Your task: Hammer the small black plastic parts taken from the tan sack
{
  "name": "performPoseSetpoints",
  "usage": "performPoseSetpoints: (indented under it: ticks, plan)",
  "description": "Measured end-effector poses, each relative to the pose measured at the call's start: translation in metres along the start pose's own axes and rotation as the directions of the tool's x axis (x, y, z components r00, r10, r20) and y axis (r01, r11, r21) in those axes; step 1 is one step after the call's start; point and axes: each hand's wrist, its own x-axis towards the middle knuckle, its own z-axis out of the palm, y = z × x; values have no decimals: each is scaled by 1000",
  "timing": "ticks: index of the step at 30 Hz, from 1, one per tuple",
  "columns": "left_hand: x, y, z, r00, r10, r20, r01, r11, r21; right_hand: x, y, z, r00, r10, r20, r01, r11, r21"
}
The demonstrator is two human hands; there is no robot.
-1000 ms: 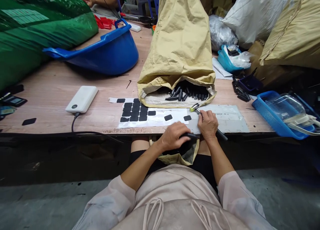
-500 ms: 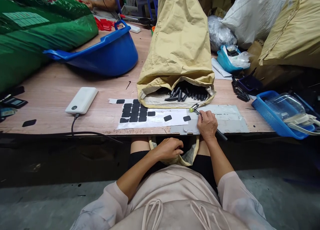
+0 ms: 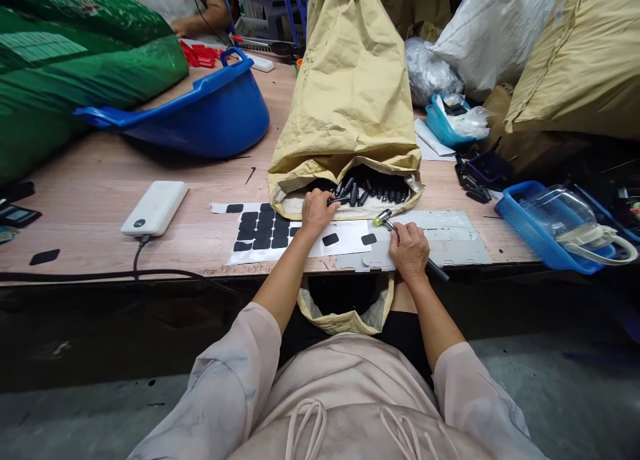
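The left hand (image 3: 319, 213) reaches to the mouth of the large yellow woven sack (image 3: 355, 93) on the wood-patterned desk (image 3: 210, 140). Its fingers are drawn nearly together at the near end of a slender black glossy piece (image 3: 341, 200) lying at the sack's lip; I cannot tell whether they grip it or only touch it. More such pieces (image 3: 385, 192) lie loosely heaped behind it, so a hasty pull could drag neighbours out over the rim.

The right hand (image 3: 410, 250) is curled round the shaft of a small hammer with a yellow-green and metal head (image 3: 383, 217) and a black handle, just above the grey flat board (image 3: 450, 240). The head is near the sack's lip and could snag the fabric if swung carelessly.

The left forearm crosses the white sheet (image 3: 350, 237) of black rounded-square patches (image 3: 263, 239); a brushing sleeve might shift it. A fumbled piece could roll off the desk edge, perhaps into the open yellow bag (image 3: 340, 323) on the lap.
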Motion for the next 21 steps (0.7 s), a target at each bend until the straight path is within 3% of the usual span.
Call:
performPoseSetpoints:
  ticks: [4,7,13,21]
  plan:
    - [-14,-1,-7,996,-33,-83,31,999,-26,0,0,0,1000,9,16,-9,1000,1]
    - [-37,6,-15,989,8,-150,-18,998,-64,0,0,0,1000,15,27,-15,1000,5]
    - [-85,27,1,962,264,69,-250,954,-163,0,0,0,999,20,38,-20,1000,5]
    - [-87,26,12,948,282,149,-270,958,-99,2,4,0,1000,3,31,-4,999,33]
